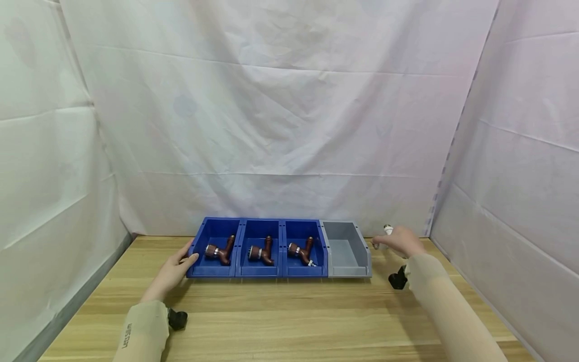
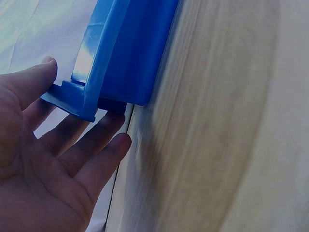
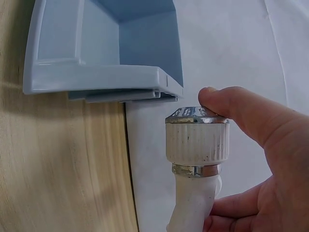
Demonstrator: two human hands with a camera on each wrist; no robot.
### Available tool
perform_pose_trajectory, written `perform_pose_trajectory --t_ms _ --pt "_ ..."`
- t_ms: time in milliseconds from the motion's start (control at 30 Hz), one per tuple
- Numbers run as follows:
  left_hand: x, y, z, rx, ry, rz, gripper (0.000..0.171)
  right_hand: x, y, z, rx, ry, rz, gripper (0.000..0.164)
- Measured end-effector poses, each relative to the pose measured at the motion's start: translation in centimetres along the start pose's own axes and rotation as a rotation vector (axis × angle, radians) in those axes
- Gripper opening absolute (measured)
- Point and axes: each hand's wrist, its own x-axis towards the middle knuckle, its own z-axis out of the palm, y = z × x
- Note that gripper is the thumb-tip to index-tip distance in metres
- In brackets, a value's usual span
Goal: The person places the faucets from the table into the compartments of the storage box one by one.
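Observation:
At the left end of the bin row, my left hand (image 1: 172, 269) holds the outer rim of the leftmost blue bin (image 1: 210, 272). In the left wrist view the bin's lip (image 2: 72, 99) lies between thumb and fingers. My right hand (image 1: 404, 241), right of the grey bin (image 1: 348, 272), grips a white pipe fitting (image 3: 195, 142) with a ribbed collar and chrome rings. The thumb presses on its chrome end; its lower part is hidden by the fingers and frame edge. Three brown fittings (image 1: 220, 254) of similar shape lie one in each blue bin.
The joined bins stand near the back of the wooden table (image 1: 280, 322). White cloth (image 1: 289, 125) hangs behind and at both sides. A black wrist device (image 1: 177, 319) sits at the left cuff, another (image 1: 398, 278) at the right. The grey bin's inside shows only its bare floor.

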Motion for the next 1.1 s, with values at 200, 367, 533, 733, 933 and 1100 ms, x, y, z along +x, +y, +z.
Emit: perform_pose_trajectory --t_ms 200,367,533,733,933,1100 --pt "0.0 0.1 0.0 -0.005 -0.004 0.002 0.067 -0.1 -0.7 -0.4 0.012 -0.021 0.004 0.05" --pt "0.2 0.0 0.0 -0.01 -0.005 0.005 0.065 -0.2 -1.1 -0.6 0.022 -0.038 -0.002 0.048" --pt "0.2 -0.1 -0.1 -0.008 -0.003 -0.001 0.066 -0.1 -1.5 -0.7 0.037 -0.029 -0.008 0.051" --pt "0.0 -0.1 0.0 0.004 -0.006 0.004 0.068 -0.1 -2.1 -0.7 0.044 -0.014 -0.014 0.054" --pt "0.0 -0.1 0.0 0.009 -0.009 0.003 0.068 -0.2 -2.8 -0.6 0.031 -0.014 -0.014 0.056" --pt "0.1 -0.1 -0.1 0.014 -0.003 0.012 0.066 0.0 -3.1 -0.6 0.022 -0.014 -0.007 0.056"
